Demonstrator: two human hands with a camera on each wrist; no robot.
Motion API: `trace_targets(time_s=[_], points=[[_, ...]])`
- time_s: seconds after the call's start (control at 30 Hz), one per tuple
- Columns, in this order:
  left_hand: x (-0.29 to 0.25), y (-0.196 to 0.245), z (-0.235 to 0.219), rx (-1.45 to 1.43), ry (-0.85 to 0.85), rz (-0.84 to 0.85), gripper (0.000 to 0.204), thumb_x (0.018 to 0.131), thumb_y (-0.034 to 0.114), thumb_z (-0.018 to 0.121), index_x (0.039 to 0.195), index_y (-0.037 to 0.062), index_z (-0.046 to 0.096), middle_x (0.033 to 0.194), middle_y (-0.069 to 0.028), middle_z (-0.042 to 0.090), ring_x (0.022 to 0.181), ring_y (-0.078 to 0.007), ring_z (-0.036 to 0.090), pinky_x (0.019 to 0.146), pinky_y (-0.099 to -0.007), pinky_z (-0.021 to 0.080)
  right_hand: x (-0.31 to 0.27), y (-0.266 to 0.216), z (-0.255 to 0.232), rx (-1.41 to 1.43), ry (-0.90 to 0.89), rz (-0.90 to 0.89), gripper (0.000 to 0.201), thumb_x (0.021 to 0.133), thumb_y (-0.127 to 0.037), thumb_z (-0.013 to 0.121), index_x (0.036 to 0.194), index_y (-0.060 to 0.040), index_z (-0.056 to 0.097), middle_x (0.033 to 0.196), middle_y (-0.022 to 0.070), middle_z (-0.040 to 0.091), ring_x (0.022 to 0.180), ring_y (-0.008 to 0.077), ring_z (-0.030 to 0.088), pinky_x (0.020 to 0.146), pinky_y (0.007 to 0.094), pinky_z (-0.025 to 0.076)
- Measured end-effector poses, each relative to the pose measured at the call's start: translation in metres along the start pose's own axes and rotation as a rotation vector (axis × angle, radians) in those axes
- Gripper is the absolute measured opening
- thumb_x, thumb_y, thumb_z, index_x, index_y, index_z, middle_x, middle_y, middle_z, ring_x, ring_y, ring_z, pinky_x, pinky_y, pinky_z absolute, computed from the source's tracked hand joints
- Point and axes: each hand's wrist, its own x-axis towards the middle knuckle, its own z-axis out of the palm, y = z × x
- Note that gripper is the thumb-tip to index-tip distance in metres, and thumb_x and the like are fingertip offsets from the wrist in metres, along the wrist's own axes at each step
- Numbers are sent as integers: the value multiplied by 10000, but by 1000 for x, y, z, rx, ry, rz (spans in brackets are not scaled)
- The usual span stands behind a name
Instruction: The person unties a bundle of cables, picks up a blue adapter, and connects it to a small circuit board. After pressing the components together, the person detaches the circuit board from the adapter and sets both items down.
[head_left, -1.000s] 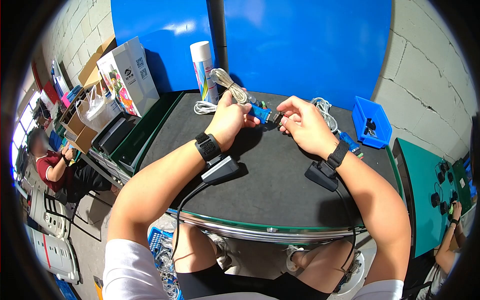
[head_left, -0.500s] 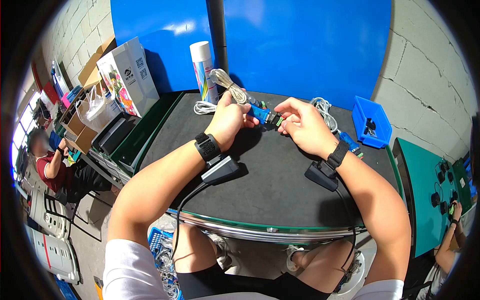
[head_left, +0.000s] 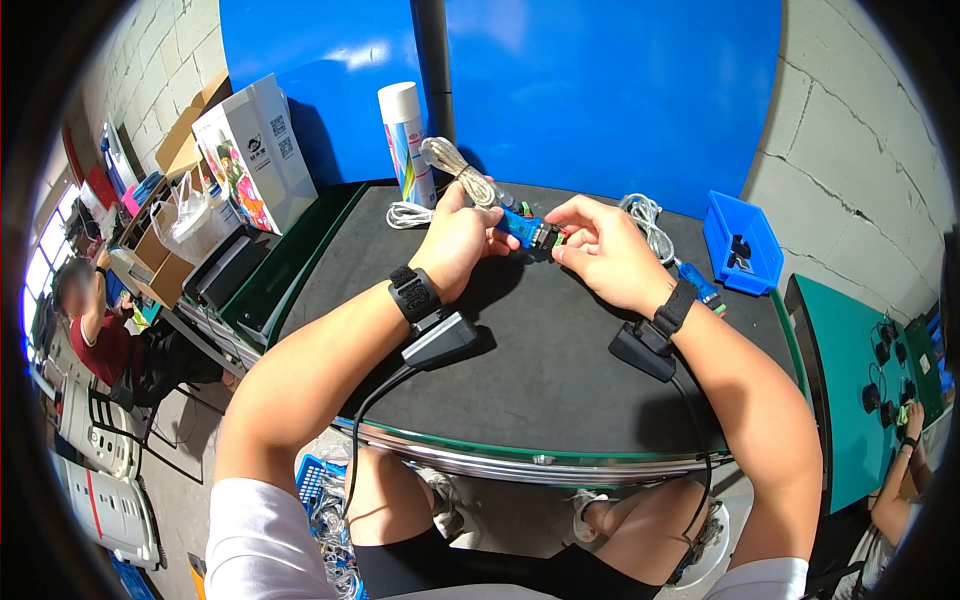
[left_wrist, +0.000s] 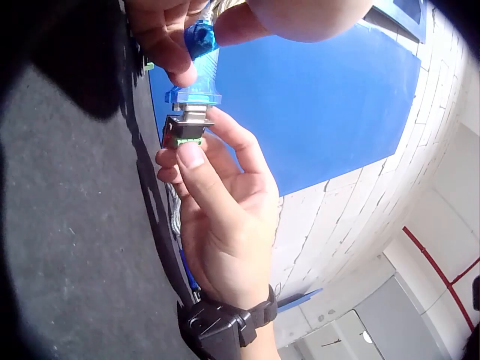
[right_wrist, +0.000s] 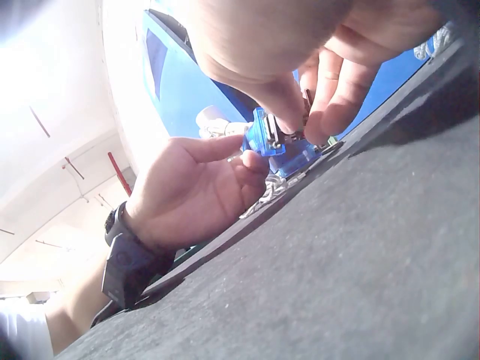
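My left hand [head_left: 457, 243] pinches a translucent blue connector [head_left: 517, 228] between thumb and fingers, above the black mat. A bundled pale cable [head_left: 462, 172] runs back from that connector, over the hand. With thumb and fingertips, my right hand [head_left: 612, 250] holds a small black adapter [head_left: 547, 237] with a green terminal. In the left wrist view the adapter [left_wrist: 186, 129] sits against the metal end of the blue connector [left_wrist: 193, 97], in line with it; how deep it is seated I cannot tell.
Behind the left hand stands a spray can [head_left: 407, 150]. A second coiled cable [head_left: 650, 222] with a blue connector [head_left: 699, 286] lies right of the right hand, beside a blue bin [head_left: 743, 245] holding black parts. Boxes and a white bag [head_left: 256, 155] stand left; a seated person is further left.
The right hand has moved slightly left, bringing the black adapter from apart to against the blue connector. The left hand has hardly moved. The seated person at left has raised an arm.
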Motion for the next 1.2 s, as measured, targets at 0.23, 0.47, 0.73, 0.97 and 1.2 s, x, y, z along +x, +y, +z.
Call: trace_targets(time_s=[0.23, 0.47, 0.73, 0.97, 1.2], points=[[0, 0, 0, -17, -11, 13, 430, 1084, 10, 519, 1503, 48, 432, 1150, -132, 653, 793, -216, 715, 736, -356, 580, -1, -3, 0, -48, 47, 4, 180, 940, 77, 652, 1107, 10, 652, 1015, 128, 748, 879, 183, 713, 799, 355, 574], [1, 2, -1, -4, -47, 11, 448, 1045, 6, 492, 1490, 37, 452, 1063, -159, 698, 753, -223, 710, 705, -340, 561, 0, 3, -2, -71, 1, 41, 134, 912, 109, 646, 1016, 25, 654, 949, 145, 751, 893, 219, 738, 810, 373, 590], [-1, 4, 0, 48, -19, -15, 447, 1029, 7, 485, 1475, 29, 463, 1029, -164, 710, 732, -233, 709, 682, -337, 544, 0, 2, -3, -113, -32, 23, 96, 963, 93, 633, 1004, 19, 679, 946, 76, 727, 877, 121, 701, 765, 302, 581], [-2, 4, 1, 49, -10, -10, 447, 1023, 7, 488, 1469, 34, 469, 1021, -157, 710, 716, -226, 702, 669, -333, 542, -1, -10, -4, -151, -27, 50, 70, 945, -39, 699, 986, 14, 716, 887, 108, 743, 847, 164, 728, 734, 322, 580], [-1, 3, -1, 96, 36, -19, 453, 997, 18, 482, 1446, 57, 526, 981, -123, 684, 697, -220, 693, 648, -328, 545, -6, -14, -6, -460, -77, 69, 460, 825, -409, 909, 923, 7, 740, 802, 127, 749, 774, 260, 754, 716, 384, 587]])
